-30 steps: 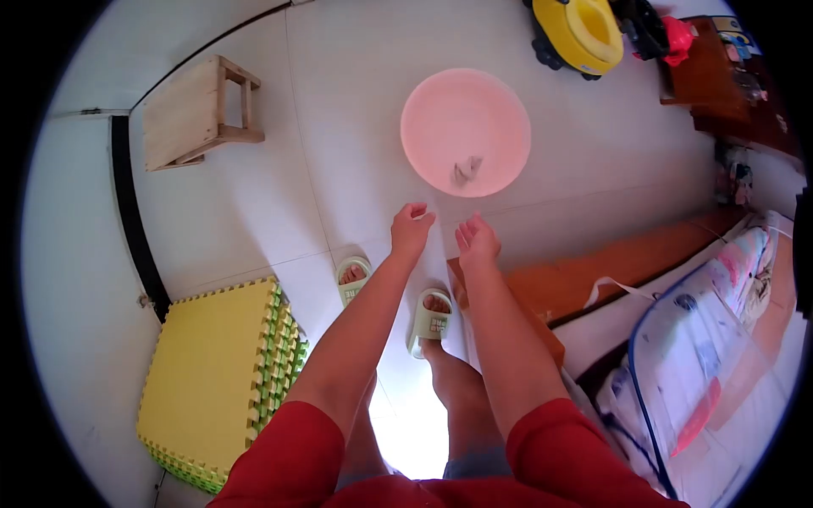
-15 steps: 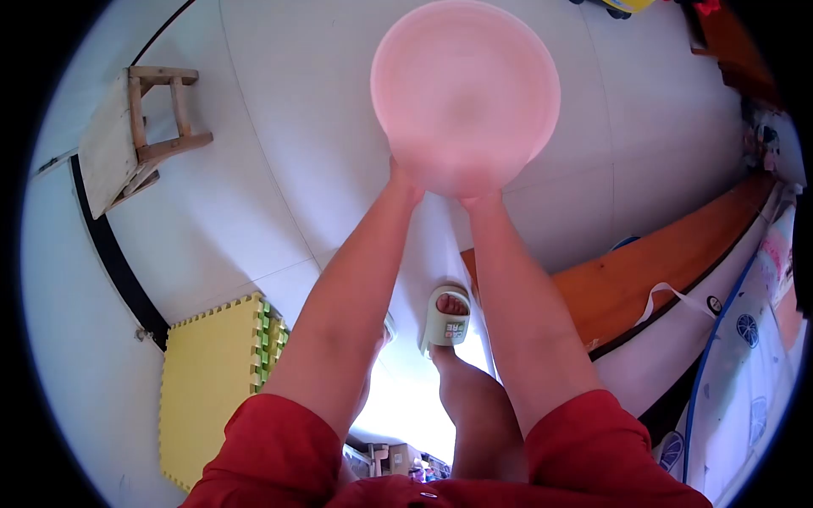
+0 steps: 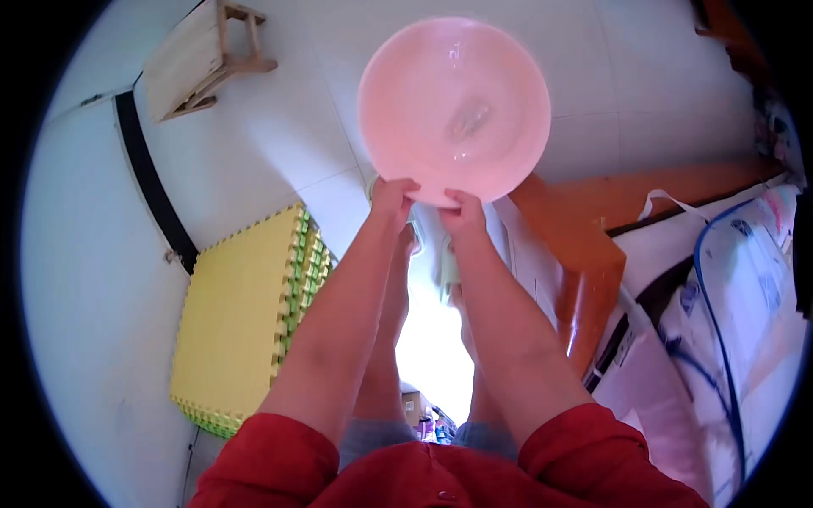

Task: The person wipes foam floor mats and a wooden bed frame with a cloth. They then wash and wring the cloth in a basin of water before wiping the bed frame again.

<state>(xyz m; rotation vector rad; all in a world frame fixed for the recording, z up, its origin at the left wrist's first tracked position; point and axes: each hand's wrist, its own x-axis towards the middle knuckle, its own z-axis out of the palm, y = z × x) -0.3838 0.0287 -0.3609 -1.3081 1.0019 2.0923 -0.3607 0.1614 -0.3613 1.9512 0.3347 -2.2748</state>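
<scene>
A round pink basin [image 3: 455,93] is held out at the upper middle, its inside facing me, with a small blurred patch near its centre. My left hand [image 3: 394,199] grips the near rim, thumb over the edge. Close beside it, my right hand [image 3: 462,212] holds the same rim a little to the right, its thumb also on top. The fingers beneath the basin are hidden.
Yellow foam mats [image 3: 241,305] are stacked at the left. A wooden stool [image 3: 199,59] lies tilted at the upper left. Orange-brown wooden furniture [image 3: 584,254] stands at the right, beside white patterned bedding [image 3: 745,279]. My slippered feet are below the basin.
The basin now tilts so that its inside and near rim show clearly, with both thumbs visible. The view has shifted; stool and mats appear further right, and more of the wooden furniture shows.
</scene>
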